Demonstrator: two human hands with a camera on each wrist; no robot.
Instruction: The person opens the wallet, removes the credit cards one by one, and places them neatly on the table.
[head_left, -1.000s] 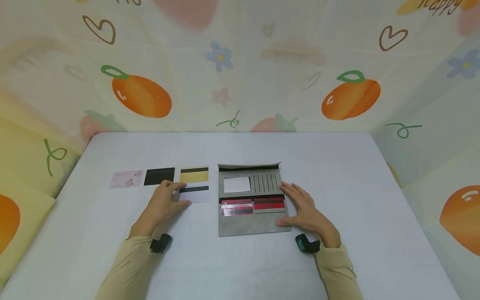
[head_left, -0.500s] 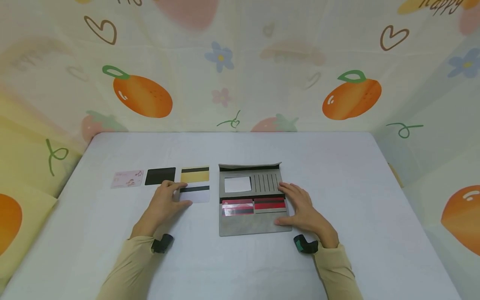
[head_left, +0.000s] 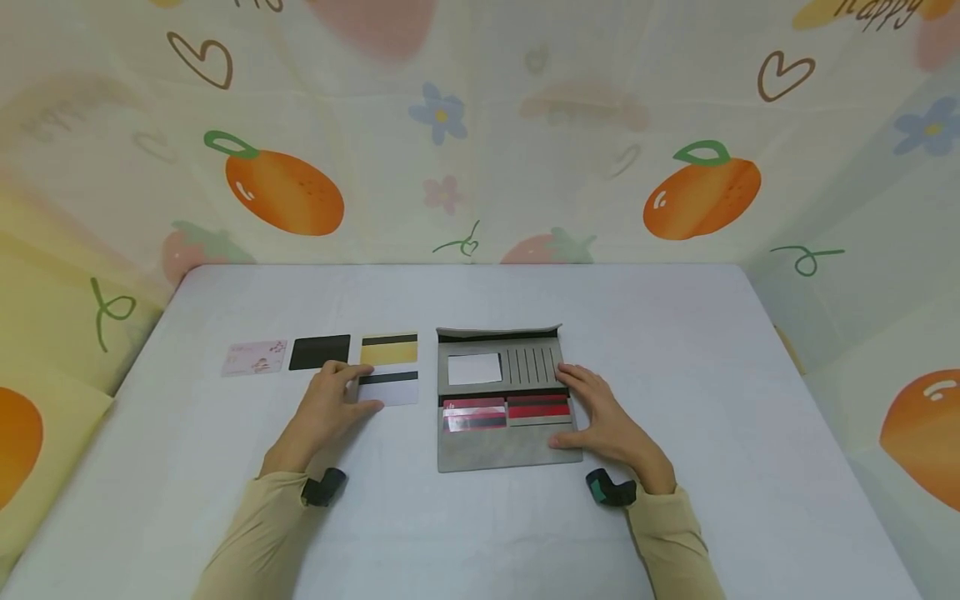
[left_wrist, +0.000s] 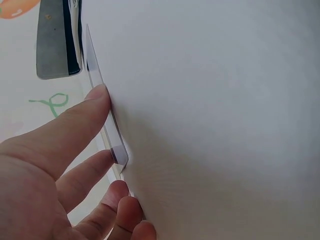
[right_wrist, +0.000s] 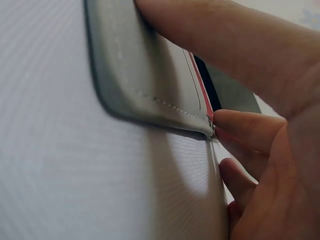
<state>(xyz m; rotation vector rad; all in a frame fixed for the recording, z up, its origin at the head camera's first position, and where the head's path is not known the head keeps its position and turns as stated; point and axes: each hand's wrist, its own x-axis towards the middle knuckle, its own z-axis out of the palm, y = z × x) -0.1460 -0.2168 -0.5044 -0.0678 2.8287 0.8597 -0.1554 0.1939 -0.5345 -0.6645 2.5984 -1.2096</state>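
Observation:
A white card with a dark stripe (head_left: pixel 393 393) lies on the table just below a gold card (head_left: pixel 389 353). My left hand (head_left: pixel 324 406) holds the white card at its left end, index finger on the far edge and thumb on the near edge. In the left wrist view the card (left_wrist: pixel 116 132) is seen nearly edge-on between thumb and index finger. An opened grey wallet (head_left: pixel 487 454) lies flat to the right. My right hand (head_left: pixel 606 419) rests on its right side. Its thumb (right_wrist: pixel 215 37) presses on the lower panel, with the other fingers near the fold.
A black card (head_left: pixel 319 352) and a pale pink patterned card (head_left: pixel 253 358) lie in a row left of the gold card. Red cards (head_left: pixel 537 407) sit in the wallet's lower pockets, and a white insert (head_left: pixel 475 369) shows in its upper panel. A white cloth covers the table (head_left: pixel 480 542).
The right hand has shifted slightly left over the wallet's right edge. The left hand and the white card stay where they were.

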